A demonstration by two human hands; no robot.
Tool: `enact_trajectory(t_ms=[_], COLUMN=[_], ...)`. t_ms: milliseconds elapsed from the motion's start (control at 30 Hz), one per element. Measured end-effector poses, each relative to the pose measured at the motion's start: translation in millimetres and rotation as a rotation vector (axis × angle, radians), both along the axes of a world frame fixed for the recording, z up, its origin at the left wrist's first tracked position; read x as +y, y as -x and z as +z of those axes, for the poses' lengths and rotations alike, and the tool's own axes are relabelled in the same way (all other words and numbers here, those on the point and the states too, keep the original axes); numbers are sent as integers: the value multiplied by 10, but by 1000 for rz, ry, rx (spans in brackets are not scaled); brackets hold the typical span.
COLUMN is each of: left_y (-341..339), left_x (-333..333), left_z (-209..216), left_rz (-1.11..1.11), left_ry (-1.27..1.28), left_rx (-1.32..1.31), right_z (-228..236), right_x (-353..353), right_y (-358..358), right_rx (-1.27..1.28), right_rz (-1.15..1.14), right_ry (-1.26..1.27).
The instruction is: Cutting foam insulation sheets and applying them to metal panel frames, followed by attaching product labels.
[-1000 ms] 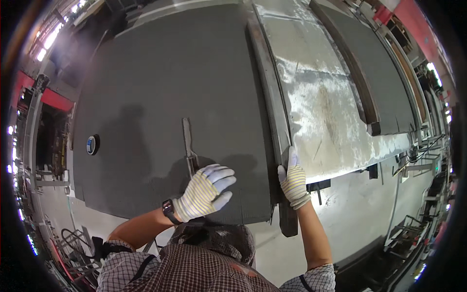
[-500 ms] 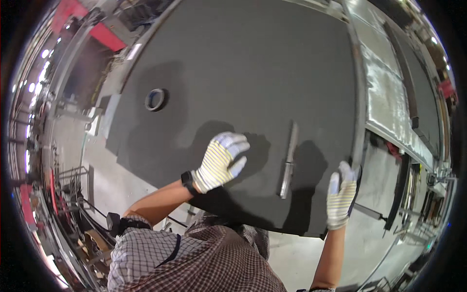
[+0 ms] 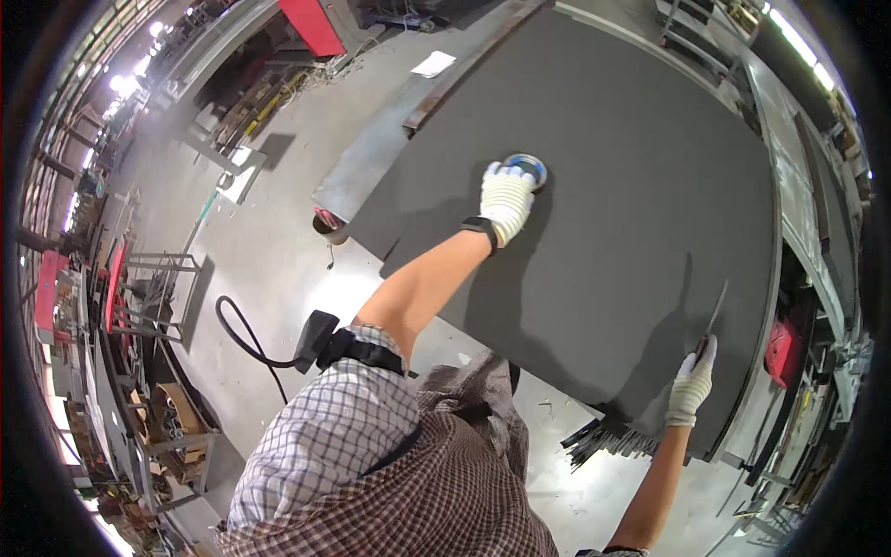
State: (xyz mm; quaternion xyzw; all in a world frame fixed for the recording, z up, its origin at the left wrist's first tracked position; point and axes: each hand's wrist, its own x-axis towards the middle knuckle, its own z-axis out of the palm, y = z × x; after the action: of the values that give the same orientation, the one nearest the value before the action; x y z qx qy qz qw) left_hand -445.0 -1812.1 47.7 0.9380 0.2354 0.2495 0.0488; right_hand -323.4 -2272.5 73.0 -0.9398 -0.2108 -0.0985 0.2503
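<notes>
My gloved left hand (image 3: 507, 202) stretches over a large dark grey sheet (image 3: 603, 139). Its fingers are closed on the near side of a roll of tape (image 3: 526, 158), a ring with blue showing inside. The palm hides part of the ring. Near the sheet's right side, my gloved right hand (image 3: 691, 382) grips a long knife by the handle. The thin knife blade (image 3: 717, 309) points away from me, angled up from the fist, and casts a shadow on the sheet. Most of the handle is covered by the fingers.
A bundle of dark strips (image 3: 608, 443) hangs at the sheet's near edge. A metal plate (image 3: 371, 162) lies left of the sheet, and a metal bench (image 3: 789, 176) runs along the right. A red object (image 3: 782, 353) is beside the right edge.
My left hand has reached forward to the roll of tape and taken hold of it. My right hand has picked up the knife from the sheet. The view has shifted left.
</notes>
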Motion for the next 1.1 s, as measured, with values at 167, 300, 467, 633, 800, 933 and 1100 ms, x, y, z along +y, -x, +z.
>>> enact_trajectory(t_ms=[167, 300, 467, 633, 800, 933, 1100], left_y=[707, 1755, 2063, 2445, 2684, 2900, 2815], left_x=[156, 988, 2382, 2616, 2378, 1896, 1561], left_z=[473, 551, -262, -1013, -765, -883, -650], left_rz=[-149, 30, 188, -68, -271, -324, -375], left_ry=[90, -103, -170, 97, 231, 1300, 1041], left_rx=[-268, -304, -217, 141, -87, -155, 263], right_z=[35, -238, -36, -274, -148, -371, -677], right_x=[-152, -145, 1346, 2735, 3436, 3307, 3203], right_y=[763, 1688, 1875, 2139, 2262, 1900, 1614], right_rx=[24, 207, 185, 176, 91, -116, -117], right_rz=[-16, -94, -82, 4, -19, -73, -356], right_ry=[-221, -462, -439, -479, -224, -45, 219])
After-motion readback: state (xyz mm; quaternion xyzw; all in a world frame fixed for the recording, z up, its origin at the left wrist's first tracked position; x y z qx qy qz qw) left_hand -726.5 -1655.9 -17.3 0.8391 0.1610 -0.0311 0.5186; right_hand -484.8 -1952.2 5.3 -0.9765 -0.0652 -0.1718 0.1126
